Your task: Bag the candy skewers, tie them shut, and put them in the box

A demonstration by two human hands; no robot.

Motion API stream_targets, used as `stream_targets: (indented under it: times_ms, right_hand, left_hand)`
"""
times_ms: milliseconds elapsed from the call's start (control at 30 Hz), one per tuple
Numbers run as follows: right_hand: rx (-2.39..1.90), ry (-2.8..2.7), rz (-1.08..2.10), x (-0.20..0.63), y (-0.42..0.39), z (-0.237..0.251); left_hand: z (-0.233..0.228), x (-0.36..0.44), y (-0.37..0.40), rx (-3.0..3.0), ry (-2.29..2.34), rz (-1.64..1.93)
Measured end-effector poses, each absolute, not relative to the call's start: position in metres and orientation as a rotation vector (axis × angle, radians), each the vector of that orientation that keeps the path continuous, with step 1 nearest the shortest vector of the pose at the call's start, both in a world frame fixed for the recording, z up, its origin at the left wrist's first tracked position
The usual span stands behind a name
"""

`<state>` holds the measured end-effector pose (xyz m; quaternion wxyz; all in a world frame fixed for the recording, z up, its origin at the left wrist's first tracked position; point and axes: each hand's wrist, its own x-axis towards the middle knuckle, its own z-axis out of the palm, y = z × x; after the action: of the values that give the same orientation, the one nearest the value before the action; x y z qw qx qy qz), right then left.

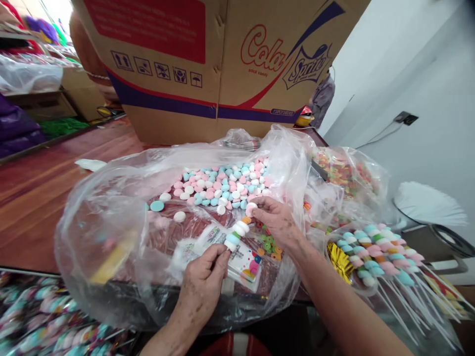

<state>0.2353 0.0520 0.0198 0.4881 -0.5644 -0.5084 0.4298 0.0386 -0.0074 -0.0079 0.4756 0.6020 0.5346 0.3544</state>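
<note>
Near the lower middle, my left hand (206,277) pinches the lower end of a candy skewer (236,233) threaded with white, blue and green pieces and an orange ring near the top. Its stick is mostly hidden. My right hand (276,220) closes its thumb and fingers on a pink and white marshmallow (251,208), just above the skewer's upper end. Beyond both hands lies a spread of pink, blue and white marshmallows (218,185) on clear plastic. Small green and orange candy rings (269,244) lie below my right hand. Printed cards (241,262) rest beneath the skewer.
A large cardboard box (185,99) stands at the back. Finished marshmallow skewers (382,252) on white sticks are bundled at right, by a bag of colourful candy (345,173). More wrapped skewers (52,321) fill the lower left. Crumpled clear plastic (111,212) covers the table (44,198).
</note>
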Motion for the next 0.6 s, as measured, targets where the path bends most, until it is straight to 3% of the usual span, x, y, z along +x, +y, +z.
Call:
stream_targets:
  times_ms: [433,600]
  right_hand:
    - [-1.31,-1.211,0.96,0.233,0.041,0.013]
    - [-1.309,-1.538,0.521,0.233,0.034,0.017]
  left_hand:
    - [-0.01,0.04,-0.007,1.485,1.339,0.872]
    - [-0.009,0.041,-0.006,1.484,1.348,0.87]
